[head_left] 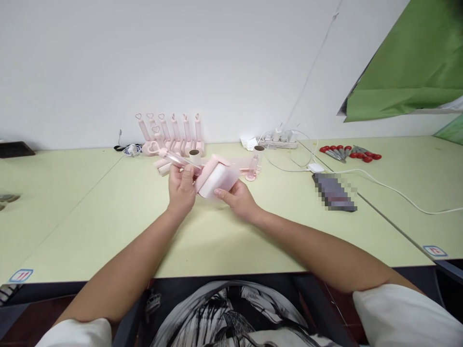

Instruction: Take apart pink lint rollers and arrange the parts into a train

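Both hands hold a pink lint roller over the middle of the table. My left hand (182,185) is closed around its clear pink handle (176,158), whose looped end points up and left. The fingers of my right hand (241,198) close on the roller's head, with the thumb on the near side of the white roll (216,180). A pink cover (211,167) lies along the roll's upper left side. Just behind my hands stand a paper roll with a brown core (195,155) and, to the right, a clear pink handle piece (253,166).
Several pink lint rollers (175,129) stand along the wall. A power strip (278,143) with white cables is at the back. Red-handled tools (335,152) and a blurred dark flat object (334,193) lie at right. The table's front edge (231,275) is close to me.
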`<state>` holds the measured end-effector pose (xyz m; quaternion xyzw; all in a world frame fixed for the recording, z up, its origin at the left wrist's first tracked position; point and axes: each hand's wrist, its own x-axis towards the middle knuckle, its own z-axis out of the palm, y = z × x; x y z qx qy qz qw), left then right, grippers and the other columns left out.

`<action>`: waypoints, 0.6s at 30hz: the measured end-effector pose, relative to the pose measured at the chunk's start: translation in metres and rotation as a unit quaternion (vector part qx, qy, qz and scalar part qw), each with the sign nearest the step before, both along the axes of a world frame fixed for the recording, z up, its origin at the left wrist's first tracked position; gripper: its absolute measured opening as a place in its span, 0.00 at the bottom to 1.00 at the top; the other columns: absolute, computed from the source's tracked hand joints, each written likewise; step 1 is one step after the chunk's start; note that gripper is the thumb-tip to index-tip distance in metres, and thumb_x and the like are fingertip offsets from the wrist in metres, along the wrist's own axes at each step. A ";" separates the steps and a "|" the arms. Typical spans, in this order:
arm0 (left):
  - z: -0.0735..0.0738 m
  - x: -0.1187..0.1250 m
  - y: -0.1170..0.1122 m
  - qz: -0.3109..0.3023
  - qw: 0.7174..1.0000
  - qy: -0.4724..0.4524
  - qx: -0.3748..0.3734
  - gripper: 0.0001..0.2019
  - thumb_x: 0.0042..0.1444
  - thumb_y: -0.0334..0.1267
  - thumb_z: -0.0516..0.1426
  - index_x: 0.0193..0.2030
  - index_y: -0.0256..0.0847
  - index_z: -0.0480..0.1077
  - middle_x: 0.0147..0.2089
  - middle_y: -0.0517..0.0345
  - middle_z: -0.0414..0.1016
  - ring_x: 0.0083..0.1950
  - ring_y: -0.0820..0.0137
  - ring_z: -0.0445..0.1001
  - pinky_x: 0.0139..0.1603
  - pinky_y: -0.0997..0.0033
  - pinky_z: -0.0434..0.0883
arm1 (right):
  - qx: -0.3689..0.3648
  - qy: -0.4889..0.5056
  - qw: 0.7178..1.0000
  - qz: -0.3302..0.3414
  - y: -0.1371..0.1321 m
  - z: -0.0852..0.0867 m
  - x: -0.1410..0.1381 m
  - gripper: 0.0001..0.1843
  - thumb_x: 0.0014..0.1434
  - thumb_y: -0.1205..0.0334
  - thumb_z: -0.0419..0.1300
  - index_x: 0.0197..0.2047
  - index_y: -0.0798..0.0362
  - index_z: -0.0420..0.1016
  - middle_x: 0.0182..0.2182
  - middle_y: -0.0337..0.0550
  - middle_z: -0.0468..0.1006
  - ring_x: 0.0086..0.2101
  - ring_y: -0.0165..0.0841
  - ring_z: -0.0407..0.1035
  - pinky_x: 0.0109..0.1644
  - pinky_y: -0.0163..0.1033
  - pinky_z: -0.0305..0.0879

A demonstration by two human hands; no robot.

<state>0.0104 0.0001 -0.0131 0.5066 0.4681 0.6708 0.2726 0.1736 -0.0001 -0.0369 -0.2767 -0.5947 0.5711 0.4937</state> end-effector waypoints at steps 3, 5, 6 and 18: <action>0.002 -0.023 0.016 0.090 0.991 -0.080 0.060 0.17 0.63 0.56 0.52 0.43 0.44 0.58 0.37 0.58 0.74 0.41 0.69 0.77 0.41 0.69 0.73 | -0.009 -0.068 0.997 -0.024 0.007 -0.002 0.011 0.30 0.51 0.45 0.69 0.53 0.49 0.68 0.49 0.47 0.77 0.44 0.40 0.74 0.45 0.45 0.72; 0.003 -0.038 0.027 0.136 0.978 -0.135 0.083 0.16 0.63 0.53 0.53 0.40 0.43 0.59 0.34 0.60 0.72 0.38 0.71 0.76 0.39 0.72 0.72 | 0.019 -0.139 0.989 -0.050 0.012 -0.002 0.018 0.31 0.52 0.46 0.68 0.56 0.48 0.68 0.48 0.46 0.76 0.41 0.38 0.73 0.43 0.44 0.71; 0.004 -0.045 0.031 0.148 0.972 -0.156 0.090 0.15 0.63 0.52 0.54 0.39 0.42 0.59 0.33 0.62 0.71 0.36 0.72 0.75 0.38 0.72 0.71 | 0.041 -0.174 0.981 -0.071 0.015 -0.002 0.022 0.34 0.52 0.47 0.68 0.58 0.48 0.66 0.48 0.46 0.76 0.41 0.38 0.73 0.43 0.44 0.71; 0.002 -0.062 0.040 0.149 0.962 -0.210 0.088 0.12 0.59 0.46 0.58 0.39 0.41 0.62 0.30 0.64 0.67 0.31 0.75 0.70 0.34 0.74 0.69 | 0.238 -0.431 0.862 -0.121 0.035 -0.016 0.022 0.24 0.55 0.57 0.67 0.54 0.52 0.71 0.53 0.53 0.76 0.53 0.46 0.69 0.57 0.53 0.64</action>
